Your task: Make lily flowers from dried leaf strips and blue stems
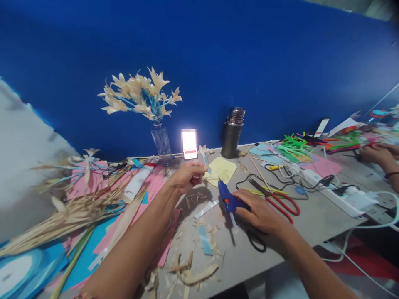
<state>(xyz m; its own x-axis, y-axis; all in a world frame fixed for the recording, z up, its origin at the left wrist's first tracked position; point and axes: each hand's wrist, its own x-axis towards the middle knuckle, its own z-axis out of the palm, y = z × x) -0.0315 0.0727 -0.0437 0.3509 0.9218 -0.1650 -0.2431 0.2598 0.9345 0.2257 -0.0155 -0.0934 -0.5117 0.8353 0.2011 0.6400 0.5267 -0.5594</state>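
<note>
Left hand [189,176]: while it pinches a small cream blue-stemmed flower [203,149], square yellow paper [222,168] lies just right.
Right hand [260,211]: wrapped around a blue plastic glue gun [228,200], left of red-handled metal scissors [270,194].

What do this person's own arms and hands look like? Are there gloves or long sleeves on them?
No gloves: the left hand and right hand are bare. The left forearm and right forearm are bare for most of what shows, with no watch at either wrist. The upper arms are out of view.
</note>
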